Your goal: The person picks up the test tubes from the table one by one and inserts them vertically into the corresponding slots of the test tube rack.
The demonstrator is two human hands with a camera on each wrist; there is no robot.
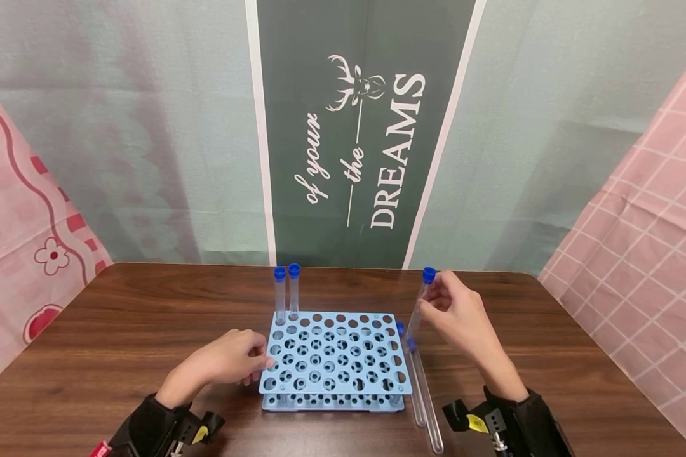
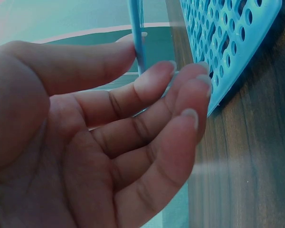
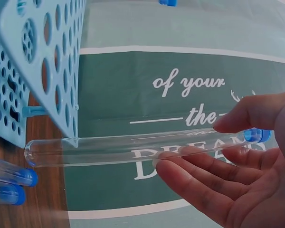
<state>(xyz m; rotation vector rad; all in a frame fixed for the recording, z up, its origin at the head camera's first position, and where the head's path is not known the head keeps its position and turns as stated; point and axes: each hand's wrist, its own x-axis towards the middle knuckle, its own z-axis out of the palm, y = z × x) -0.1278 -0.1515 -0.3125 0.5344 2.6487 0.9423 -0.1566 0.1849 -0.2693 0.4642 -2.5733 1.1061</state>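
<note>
Right hand pinches a capped tube; left hand, fingers relaxed, touches the rack below "DREAMS" banner.

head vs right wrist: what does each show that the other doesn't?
Only the head view: the left hand with fingertips at the rack's left edge, two capped tubes standing in the rack's back left corner, the whole brown table, and the pink cloths at the sides.

Only the right wrist view: the held tube close up, clear and empty-looking, pinched near its blue cap between thumb and fingers, its round bottom by the rack's edge.

Both: the right hand holding that tube, the blue rack, two spare tubes lying on the table, and the green DREAMS banner.
</note>
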